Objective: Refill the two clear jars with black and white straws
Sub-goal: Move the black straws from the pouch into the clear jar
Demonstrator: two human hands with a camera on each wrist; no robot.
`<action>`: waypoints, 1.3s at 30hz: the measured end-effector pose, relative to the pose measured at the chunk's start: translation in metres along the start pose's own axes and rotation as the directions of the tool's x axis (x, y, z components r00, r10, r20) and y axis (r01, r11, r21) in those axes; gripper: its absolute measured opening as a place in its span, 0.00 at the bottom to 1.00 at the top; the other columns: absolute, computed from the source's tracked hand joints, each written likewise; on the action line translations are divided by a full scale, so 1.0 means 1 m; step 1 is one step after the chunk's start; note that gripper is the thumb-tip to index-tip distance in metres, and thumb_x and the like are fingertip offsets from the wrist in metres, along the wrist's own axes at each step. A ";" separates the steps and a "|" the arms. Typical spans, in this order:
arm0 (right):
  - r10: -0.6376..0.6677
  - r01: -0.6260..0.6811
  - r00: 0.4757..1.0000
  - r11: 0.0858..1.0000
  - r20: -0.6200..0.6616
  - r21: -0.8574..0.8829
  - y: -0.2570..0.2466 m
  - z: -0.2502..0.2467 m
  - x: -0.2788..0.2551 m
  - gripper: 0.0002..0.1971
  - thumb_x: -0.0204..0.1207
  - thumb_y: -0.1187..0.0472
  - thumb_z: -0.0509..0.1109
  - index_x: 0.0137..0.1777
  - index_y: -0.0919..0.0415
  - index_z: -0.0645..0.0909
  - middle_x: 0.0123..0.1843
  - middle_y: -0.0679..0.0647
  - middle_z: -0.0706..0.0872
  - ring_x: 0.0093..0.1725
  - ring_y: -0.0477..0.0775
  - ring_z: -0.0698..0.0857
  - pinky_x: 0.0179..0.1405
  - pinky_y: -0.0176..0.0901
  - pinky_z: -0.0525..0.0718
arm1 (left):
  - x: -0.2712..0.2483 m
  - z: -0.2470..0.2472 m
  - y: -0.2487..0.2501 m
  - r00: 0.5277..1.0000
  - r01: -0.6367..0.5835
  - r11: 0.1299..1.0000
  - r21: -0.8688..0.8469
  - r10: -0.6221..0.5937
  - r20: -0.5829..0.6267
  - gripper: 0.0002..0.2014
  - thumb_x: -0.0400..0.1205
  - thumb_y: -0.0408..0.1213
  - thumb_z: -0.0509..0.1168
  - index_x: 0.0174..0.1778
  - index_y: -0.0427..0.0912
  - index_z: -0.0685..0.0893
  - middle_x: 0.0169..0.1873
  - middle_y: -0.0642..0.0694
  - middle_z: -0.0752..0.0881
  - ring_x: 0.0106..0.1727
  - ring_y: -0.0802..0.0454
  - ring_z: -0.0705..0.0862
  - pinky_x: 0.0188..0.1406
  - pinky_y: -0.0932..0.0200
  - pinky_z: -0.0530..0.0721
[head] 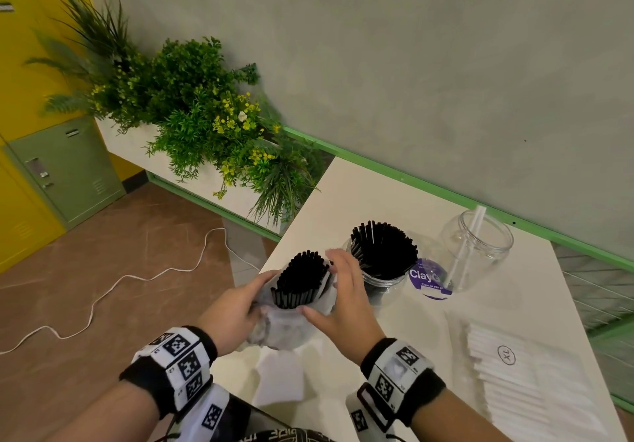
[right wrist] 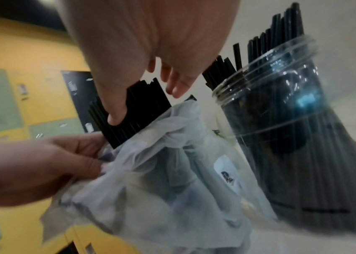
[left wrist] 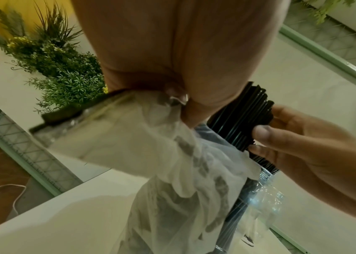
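Note:
A bundle of black straws sticks up out of a crumpled clear plastic bag at the table's left edge. My left hand grips the bag from the left. My right hand pinches the bundle between thumb and fingers just above the bag's mouth. Right behind stands a clear jar packed with black straws. Further right, a second clear jar holds a single white straw.
A purple round lid lies between the two jars. A flat pack of white straws lies at the front right of the white table. A planter stands beyond the left edge, and a white cable runs across the floor.

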State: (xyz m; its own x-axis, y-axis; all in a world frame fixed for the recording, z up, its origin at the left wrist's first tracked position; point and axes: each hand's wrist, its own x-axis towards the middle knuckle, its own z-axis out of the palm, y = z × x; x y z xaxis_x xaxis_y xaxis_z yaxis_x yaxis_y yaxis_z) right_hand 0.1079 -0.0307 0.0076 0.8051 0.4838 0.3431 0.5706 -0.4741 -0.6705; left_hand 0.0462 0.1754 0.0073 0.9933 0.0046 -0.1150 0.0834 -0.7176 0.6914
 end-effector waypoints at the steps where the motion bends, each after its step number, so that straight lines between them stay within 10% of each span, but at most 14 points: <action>1: 0.065 -0.067 0.997 0.995 0.034 0.074 -0.001 0.001 0.003 0.46 0.65 0.53 0.81 0.79 0.56 0.59 0.74 0.47 0.65 0.74 0.45 0.67 0.75 0.36 0.66 | 0.000 0.000 0.000 1.000 0.008 1.000 0.007 -0.008 0.003 0.31 0.82 0.29 0.58 0.78 0.60 0.62 0.58 0.45 0.87 0.54 0.50 0.85 0.48 0.61 0.79; 4: 0.211 -0.230 0.969 0.961 0.128 0.156 0.003 0.007 0.014 0.49 0.63 0.54 0.84 0.81 0.54 0.59 0.68 0.43 0.72 0.70 0.42 0.70 0.73 0.36 0.67 | 0.001 0.000 0.000 1.000 0.019 0.999 0.026 -0.019 0.008 0.28 0.82 0.31 0.58 0.78 0.57 0.64 0.58 0.45 0.86 0.55 0.49 0.85 0.48 0.60 0.79; 9: 0.185 -0.198 0.975 0.974 0.121 0.108 0.012 0.018 0.019 0.27 0.61 0.56 0.85 0.60 0.54 0.80 0.55 0.49 0.81 0.60 0.52 0.77 0.64 0.41 0.74 | 0.002 -0.001 0.003 0.999 0.029 0.999 -0.018 -0.029 0.039 0.30 0.80 0.46 0.67 0.77 0.52 0.64 0.62 0.50 0.84 0.61 0.53 0.82 0.53 0.60 0.78; 14: 0.118 -0.130 0.986 0.986 0.116 0.106 0.013 0.022 0.024 0.18 0.59 0.51 0.82 0.44 0.48 0.77 0.43 0.44 0.78 0.50 0.52 0.77 0.50 0.29 0.70 | 0.005 -0.002 0.002 0.996 0.086 0.995 -0.042 -0.086 -0.013 0.33 0.72 0.52 0.74 0.71 0.50 0.71 0.54 0.50 0.87 0.54 0.52 0.85 0.51 0.56 0.82; 20: 0.121 -0.135 0.990 0.947 0.065 0.293 0.000 0.006 0.030 0.18 0.62 0.46 0.80 0.38 0.57 0.78 0.40 0.50 0.80 0.44 0.51 0.80 0.47 0.39 0.78 | 0.005 -0.004 0.003 0.993 0.115 0.993 -0.029 -0.116 -0.028 0.34 0.75 0.54 0.71 0.76 0.50 0.67 0.58 0.47 0.87 0.57 0.49 0.85 0.55 0.52 0.82; 30: 0.181 -0.109 0.980 0.828 -0.078 0.551 -0.057 -0.059 0.058 0.05 0.79 0.66 0.70 0.47 0.62 0.76 0.40 0.59 0.86 0.46 0.57 0.86 0.58 0.52 0.82 | 0.009 -0.006 0.007 0.991 0.126 0.992 -0.004 -0.126 -0.034 0.34 0.77 0.55 0.67 0.77 0.50 0.65 0.52 0.42 0.88 0.51 0.48 0.86 0.51 0.50 0.83; 39: 0.196 0.040 0.920 0.814 -0.339 0.580 -0.073 -0.083 0.072 0.25 0.80 0.77 0.61 0.66 0.47 0.66 0.46 0.55 0.84 0.49 0.61 0.89 0.55 0.73 0.83 | 0.012 -0.008 0.013 0.995 0.102 0.995 0.011 -0.102 -0.020 0.31 0.78 0.51 0.68 0.76 0.49 0.66 0.58 0.45 0.86 0.56 0.48 0.83 0.44 0.59 0.76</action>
State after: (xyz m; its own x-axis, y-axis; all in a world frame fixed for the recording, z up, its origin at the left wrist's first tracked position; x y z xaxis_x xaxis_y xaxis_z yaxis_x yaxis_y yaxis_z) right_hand 0.1381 -0.0219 0.1355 0.9077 0.1026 0.4068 0.4026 0.0599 -0.9134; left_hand 0.0594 0.1716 0.0208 0.9810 0.0915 -0.1709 0.1837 -0.7208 0.6684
